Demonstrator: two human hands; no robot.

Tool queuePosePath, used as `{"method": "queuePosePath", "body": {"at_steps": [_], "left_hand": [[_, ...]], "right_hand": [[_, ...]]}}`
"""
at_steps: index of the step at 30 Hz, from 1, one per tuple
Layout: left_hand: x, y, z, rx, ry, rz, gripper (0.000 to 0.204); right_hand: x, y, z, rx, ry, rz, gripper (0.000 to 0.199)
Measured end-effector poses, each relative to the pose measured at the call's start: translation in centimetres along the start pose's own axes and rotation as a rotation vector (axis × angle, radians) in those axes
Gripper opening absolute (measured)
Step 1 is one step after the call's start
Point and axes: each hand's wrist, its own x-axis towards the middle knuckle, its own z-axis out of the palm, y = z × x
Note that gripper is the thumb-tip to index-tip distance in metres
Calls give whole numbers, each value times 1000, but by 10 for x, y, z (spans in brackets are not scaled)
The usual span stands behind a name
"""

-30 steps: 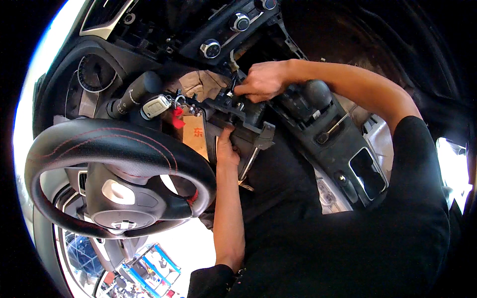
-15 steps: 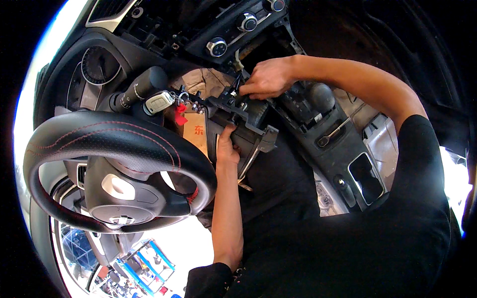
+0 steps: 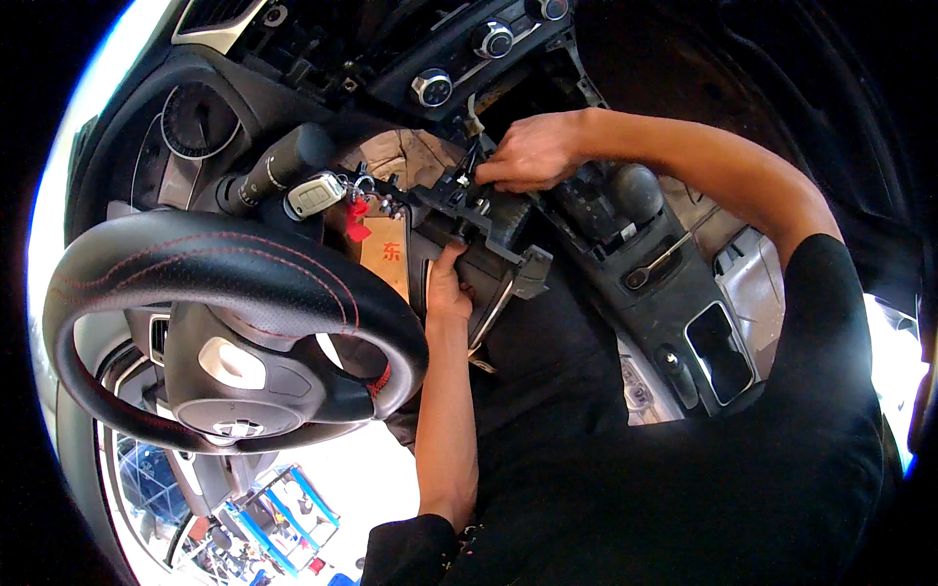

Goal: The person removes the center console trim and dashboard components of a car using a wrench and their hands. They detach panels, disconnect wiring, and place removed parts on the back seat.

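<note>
A black plastic dashboard trim panel (image 3: 493,234), its bracketed back side up, is tilted over my lap beside the steering wheel. My left hand (image 3: 448,285) grips its lower side, thumb pressed on the plastic and the other fingers partly hidden behind it. At the panel's upper end my right hand (image 3: 535,151) is closed in a pinch, next to dark wires (image 3: 471,156) that run up toward the dashboard opening. A small pale connector part shows beside those fingertips. What they pinch is too small and covered to tell.
The black steering wheel (image 3: 234,244) with red stitching fills the left. A key (image 3: 315,198) with a red tag hangs by the column. Climate knobs (image 3: 431,88) sit above, and the centre console (image 3: 645,273) with its gear lever lies right. Tan cardboard (image 3: 384,256) lies behind the panel.
The view has shifted very slightly. Both hands keep their places on the panel, and the right fingertips stay by the wires with hardly any movement.
</note>
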Motion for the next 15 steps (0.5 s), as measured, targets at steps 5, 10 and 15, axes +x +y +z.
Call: {"method": "queuePosePath", "body": {"at_steps": [5,10,15], "left_hand": [[1,0,2,-26,7,-2,46],[0,-1,0,-37,4,-9,45],[-6,3,8,-34,16,22,43]], "right_hand": [[0,4,0,7,-7,-13,25],[1,5,4,35,10,-7,26],[0,-2,0,28,-18,50,26]]}}
